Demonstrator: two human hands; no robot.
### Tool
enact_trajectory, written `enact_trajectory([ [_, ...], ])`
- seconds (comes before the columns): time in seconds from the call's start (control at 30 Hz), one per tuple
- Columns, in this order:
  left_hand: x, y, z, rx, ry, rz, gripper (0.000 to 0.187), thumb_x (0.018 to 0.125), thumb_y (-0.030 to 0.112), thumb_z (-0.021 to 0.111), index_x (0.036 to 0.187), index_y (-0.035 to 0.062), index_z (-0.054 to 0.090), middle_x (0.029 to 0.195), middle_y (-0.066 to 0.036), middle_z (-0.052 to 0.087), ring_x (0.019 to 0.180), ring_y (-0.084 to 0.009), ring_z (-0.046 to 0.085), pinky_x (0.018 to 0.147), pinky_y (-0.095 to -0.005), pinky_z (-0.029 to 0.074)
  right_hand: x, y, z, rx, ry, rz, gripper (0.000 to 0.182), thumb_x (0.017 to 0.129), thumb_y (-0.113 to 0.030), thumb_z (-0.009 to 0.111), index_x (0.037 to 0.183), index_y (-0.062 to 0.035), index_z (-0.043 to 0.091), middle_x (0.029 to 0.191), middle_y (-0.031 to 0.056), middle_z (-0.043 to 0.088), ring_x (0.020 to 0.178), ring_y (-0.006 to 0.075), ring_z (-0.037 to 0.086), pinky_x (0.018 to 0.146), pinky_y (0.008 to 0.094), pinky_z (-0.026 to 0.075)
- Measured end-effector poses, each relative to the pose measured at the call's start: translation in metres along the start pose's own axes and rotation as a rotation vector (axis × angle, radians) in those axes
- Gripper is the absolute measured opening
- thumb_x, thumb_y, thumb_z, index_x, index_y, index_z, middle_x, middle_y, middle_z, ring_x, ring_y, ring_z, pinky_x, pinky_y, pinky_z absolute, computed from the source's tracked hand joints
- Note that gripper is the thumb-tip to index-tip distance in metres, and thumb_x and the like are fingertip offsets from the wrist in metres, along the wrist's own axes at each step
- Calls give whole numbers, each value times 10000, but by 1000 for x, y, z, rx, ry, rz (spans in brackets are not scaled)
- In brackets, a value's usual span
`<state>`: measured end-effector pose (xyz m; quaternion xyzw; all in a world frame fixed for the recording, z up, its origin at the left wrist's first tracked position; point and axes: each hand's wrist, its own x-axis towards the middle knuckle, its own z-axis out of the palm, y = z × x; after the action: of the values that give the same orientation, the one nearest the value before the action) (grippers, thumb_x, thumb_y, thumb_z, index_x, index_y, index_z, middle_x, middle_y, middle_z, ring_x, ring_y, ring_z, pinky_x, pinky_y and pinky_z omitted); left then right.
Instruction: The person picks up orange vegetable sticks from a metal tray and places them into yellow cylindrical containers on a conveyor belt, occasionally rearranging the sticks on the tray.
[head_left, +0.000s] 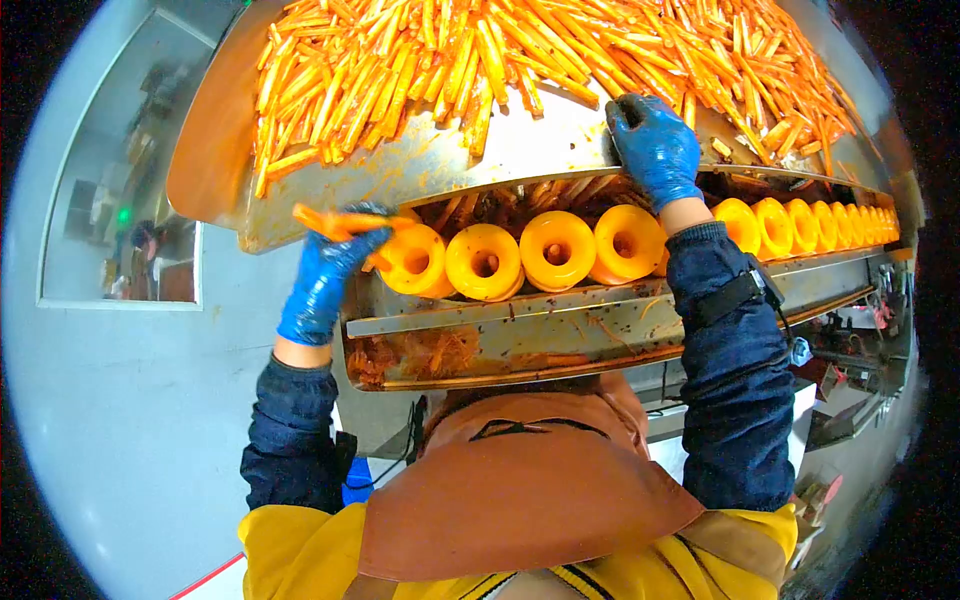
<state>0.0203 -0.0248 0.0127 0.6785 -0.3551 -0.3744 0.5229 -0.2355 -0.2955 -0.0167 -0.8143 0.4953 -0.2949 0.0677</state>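
My left hand, in a blue glove, is closed around several orange sticks beside the leftmost yellow ring-shaped cup. My right hand, also blue-gloved, rests at the near edge of the metal tray, its fingers curled at the border of the stick pile; what it holds, if anything, is hidden. A large heap of orange sticks covers the far part of the tray. Below the tray runs a row of yellow cups with round holes, and some holes show a stick end inside.
A stained metal ledge runs along the near side of the cups. Left is a pale wall with a window. Dark debris lies in the trough behind the cups. Shelving with assorted items stands at the right.
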Motion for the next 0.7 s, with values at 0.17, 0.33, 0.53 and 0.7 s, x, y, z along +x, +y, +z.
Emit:
enact_trajectory([
  [0.17, -23, -11, -3, -11, -42, -116, 300, 792, 118, 667, 1068, 10, 615, 1053, -91, 639, 959, -180, 583, 873, -292, 452, 0, -2, -3, 9, -23, 14, 319, 835, -406, 544, 921, -134, 686, 969, 139, 650, 886, 317, 628, 778, 414, 502],
  [0.33, -29, 3, -1, 46, -31, -59, 300, 798, 125, 666, 1071, 11, 615, 1037, -70, 636, 905, -152, 583, 809, -279, 475, 1, 0, 0, 2, -33, 13, 324, 836, -409, 540, 939, -137, 684, 975, 141, 650, 893, 313, 628, 780, 413, 503],
  [0.53, -3, -10, -3, 66, 140, 35, 291, 795, 120, 693, 1060, 12, 637, 891, -28, 638, 777, -110, 573, 729, -242, 470, -1, -3, -4, 10, -32, 26, 324, 844, -409, 526, 941, -142, 682, 974, 138, 650, 896, 312, 628, 786, 416, 502],
  [0.7, 12, 11, 13, 439, 81, 0, 233, 834, 155, 652, 1037, 40, 651, 949, -50, 658, 851, -134, 599, 760, -276, 487, 0, -1, -3, -59, -43, 28, 316, 842, -421, 560, 978, -160, 676, 1022, 87, 644, 933, 282, 618, 817, 382, 490],
])
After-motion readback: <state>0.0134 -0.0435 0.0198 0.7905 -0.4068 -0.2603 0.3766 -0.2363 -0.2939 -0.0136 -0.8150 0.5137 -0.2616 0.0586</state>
